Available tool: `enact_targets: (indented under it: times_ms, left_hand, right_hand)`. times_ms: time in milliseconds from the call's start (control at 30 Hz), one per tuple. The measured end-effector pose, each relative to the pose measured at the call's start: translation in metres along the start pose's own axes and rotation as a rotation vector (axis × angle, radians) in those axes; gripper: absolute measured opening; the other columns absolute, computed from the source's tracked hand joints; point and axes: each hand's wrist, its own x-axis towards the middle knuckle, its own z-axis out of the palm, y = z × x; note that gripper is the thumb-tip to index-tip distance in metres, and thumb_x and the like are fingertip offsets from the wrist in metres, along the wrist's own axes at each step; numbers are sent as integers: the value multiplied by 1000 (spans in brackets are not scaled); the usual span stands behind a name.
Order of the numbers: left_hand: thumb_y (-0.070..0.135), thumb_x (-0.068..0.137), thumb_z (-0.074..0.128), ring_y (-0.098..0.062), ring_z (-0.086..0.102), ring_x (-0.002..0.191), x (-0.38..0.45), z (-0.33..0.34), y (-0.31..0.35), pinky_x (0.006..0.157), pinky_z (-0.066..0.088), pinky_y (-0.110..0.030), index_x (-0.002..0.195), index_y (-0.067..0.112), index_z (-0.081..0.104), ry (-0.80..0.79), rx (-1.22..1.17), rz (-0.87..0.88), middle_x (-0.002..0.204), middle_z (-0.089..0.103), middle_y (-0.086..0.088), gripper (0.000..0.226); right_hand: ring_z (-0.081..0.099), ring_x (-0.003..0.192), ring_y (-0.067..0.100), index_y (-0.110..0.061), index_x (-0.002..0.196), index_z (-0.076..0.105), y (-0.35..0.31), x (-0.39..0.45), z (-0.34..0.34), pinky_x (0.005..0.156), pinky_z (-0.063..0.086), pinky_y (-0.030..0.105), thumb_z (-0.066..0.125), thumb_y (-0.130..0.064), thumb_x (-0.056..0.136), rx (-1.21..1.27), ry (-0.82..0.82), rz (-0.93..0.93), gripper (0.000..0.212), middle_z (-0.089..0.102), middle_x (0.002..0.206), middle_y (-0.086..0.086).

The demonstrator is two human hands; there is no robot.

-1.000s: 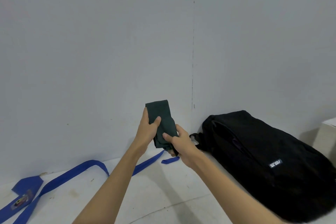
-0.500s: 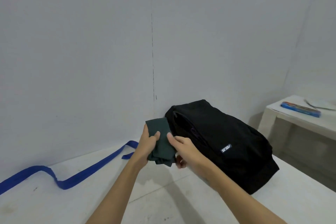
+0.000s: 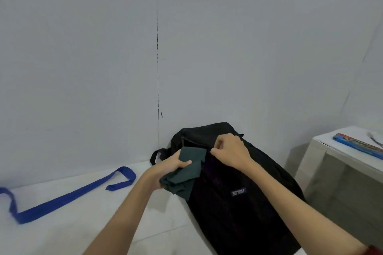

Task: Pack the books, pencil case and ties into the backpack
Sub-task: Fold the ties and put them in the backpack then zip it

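The left hand (image 3: 170, 168) grips the folded green tie (image 3: 187, 168) at the backpack (image 3: 238, 203)'s ten o'clock edge, the right hand (image 3: 230, 151) pinches its flap, and the tie could unfold if squeezed loosely.

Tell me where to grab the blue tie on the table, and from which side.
Take the blue tie at its folded loop end, coming from above: it lies flat and limp on the table, and that end lies nearest the backpack.
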Motion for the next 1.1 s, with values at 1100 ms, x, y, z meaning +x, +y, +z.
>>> enact_targets:
  times_ms: [1100]
  left_hand:
    - [-18, 82, 33, -15, 46, 56, 74, 41, 14, 47, 40, -23, 140, 22, 35, 455, -61, 53, 67, 51, -7, 71]
  right_hand:
    - [44, 33, 7, -9, 64, 57, 11, 24, -8, 48, 42, 15, 64, -4, 75, 334, -407, -200, 14, 61, 51, 4]
